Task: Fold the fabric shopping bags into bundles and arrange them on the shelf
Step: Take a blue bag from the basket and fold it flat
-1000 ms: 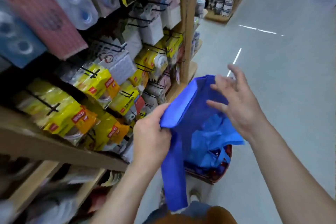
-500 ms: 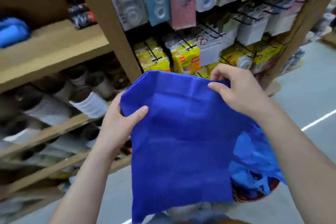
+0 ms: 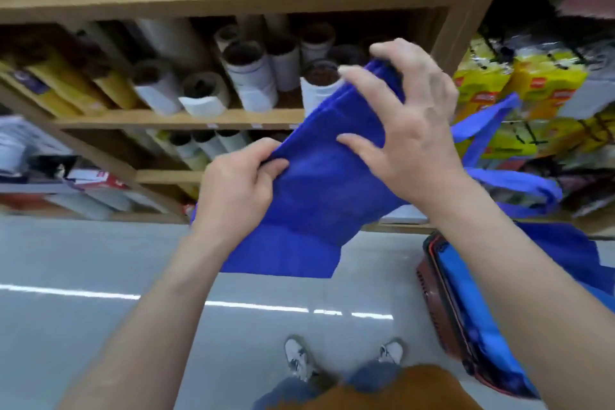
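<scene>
The left hand (image 3: 239, 190) pinches a fold at the near-left edge of the blue bag (image 3: 319, 203), while the right hand (image 3: 409, 130), raised higher with its fingers spread and curled, grips the bag's bunched top end. The bag hangs slanted between the two hands in the air. Beyond the hands a wooden shelf (image 3: 166, 118) holds rolls (image 3: 249, 76), and below the right forearm a basket (image 3: 432, 293) on the floor holds more blue bags (image 3: 466, 293).

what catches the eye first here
The bright blue fabric bag held mid-frame dominates: the left hand pinches its near edge while the right hand grips its upper end. Behind it, a wooden shelf holds rolls; a basket of more blue bags sits at lower right.
</scene>
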